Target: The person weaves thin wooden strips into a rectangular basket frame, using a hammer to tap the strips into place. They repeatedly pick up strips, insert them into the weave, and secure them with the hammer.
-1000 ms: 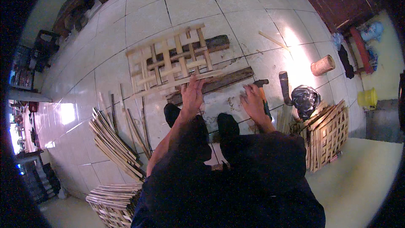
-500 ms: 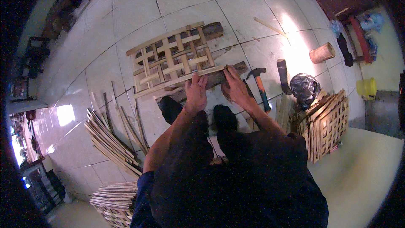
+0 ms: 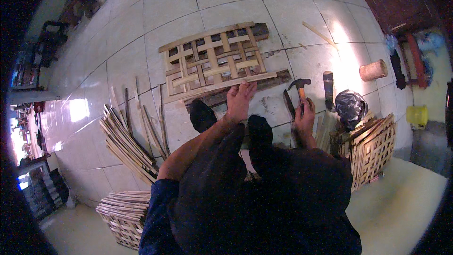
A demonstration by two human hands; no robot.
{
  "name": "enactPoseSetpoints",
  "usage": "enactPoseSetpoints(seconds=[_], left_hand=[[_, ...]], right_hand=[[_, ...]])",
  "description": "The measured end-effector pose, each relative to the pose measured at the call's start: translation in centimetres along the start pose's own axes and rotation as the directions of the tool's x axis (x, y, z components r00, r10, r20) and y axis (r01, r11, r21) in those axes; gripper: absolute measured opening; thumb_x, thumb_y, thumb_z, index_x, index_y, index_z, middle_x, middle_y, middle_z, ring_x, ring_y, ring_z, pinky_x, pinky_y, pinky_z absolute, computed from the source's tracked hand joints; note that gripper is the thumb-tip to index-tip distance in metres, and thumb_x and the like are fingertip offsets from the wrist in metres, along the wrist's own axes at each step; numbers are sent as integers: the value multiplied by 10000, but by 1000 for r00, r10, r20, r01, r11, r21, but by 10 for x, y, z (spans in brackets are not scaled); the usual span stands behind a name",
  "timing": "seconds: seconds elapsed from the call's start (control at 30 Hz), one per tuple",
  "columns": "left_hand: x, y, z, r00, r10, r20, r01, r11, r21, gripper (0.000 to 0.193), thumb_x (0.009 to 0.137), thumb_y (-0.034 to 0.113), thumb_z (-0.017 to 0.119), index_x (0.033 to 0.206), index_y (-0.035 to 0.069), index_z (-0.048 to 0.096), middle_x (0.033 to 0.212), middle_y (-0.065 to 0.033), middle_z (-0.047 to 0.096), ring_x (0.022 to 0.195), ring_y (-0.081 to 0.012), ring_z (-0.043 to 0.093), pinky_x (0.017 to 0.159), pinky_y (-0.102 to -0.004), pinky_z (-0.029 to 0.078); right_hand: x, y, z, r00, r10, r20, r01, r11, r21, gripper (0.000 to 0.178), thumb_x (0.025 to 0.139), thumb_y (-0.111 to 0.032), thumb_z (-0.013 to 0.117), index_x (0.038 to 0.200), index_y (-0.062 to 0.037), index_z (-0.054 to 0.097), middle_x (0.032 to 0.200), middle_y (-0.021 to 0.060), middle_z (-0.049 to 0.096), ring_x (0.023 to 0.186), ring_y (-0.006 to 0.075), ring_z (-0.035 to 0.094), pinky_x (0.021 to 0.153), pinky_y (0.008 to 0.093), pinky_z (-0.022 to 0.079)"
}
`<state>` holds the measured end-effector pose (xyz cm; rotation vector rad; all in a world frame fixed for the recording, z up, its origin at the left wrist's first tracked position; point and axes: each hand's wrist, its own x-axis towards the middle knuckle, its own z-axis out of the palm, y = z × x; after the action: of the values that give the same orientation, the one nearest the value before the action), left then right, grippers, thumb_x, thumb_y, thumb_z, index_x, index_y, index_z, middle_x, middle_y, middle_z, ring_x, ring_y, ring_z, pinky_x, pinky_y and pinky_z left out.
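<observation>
A woven lattice panel of pale wooden strips (image 3: 207, 61) lies on the floor before me, over dark wooden boards (image 3: 226, 92). My left hand (image 3: 239, 100) rests at the panel's near edge strip, fingers stretched out with the tips touching it. Whether anything small is under those fingertips cannot be made out. To the right, my right hand (image 3: 306, 119) has its fingers around the orange handle of a claw hammer (image 3: 301, 92). The hammer's dark head points away from me. A dark flat blade-like tool (image 3: 289, 104) lies just left of it.
Loose strips (image 3: 125, 141) and a stacked woven bundle (image 3: 120, 219) are at my left. At my right lie a dark-handled tool (image 3: 328, 85), a black plastic bag (image 3: 351, 107), more woven panels (image 3: 375, 148) and a wooden cylinder (image 3: 373, 70). A yellow container (image 3: 416, 115) stands farther right.
My right hand has left the panel's near edge and moved right, closing on the hammer handle. My left hand stays at the edge strip. The whole view has shifted slightly.
</observation>
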<state>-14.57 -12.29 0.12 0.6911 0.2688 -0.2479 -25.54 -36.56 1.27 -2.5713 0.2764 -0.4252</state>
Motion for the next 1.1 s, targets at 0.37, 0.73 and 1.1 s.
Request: enactPoseSetpoints(seconds=[0.37, 0.73, 1.1], left_hand=[[-4, -10, 11, 913, -406, -45, 408, 913, 32, 350, 948, 307, 556, 1029, -33, 552, 1039, -206, 648, 960, -326, 644, 880, -431, 527], [14, 50, 10, 670, 20, 742, -612, -551, 568, 362, 822, 232, 627, 1166, 136, 569, 1144, -99, 521, 1120, -307, 481, 967, -502, 348], [32, 39, 16, 688, 59, 723, -614, -485, 623, 329, 806, 181, 655, 1127, 124, 606, 1028, -98, 504, 1014, -288, 526, 985, -487, 338]], right_hand=[[5, -6, 11, 998, -10, 68, 7, 999, 44, 466, 839, -88, 566, 1283, 15, 466, 1258, 272, 470, 1165, 436, 459, 998, 479, 380], [-7, 10, -3, 995, 86, 43, -76, 978, -195, 469, 852, -158, 576, 1290, -24, 474, 1109, 261, 522, 1011, 424, 524, 864, 495, 436], [7, 31, 8, 993, 114, 40, -118, 987, 114, 262, 956, -247, 525, 1101, -29, 527, 702, 108, 546, 604, 237, 549, 580, 371, 473]])
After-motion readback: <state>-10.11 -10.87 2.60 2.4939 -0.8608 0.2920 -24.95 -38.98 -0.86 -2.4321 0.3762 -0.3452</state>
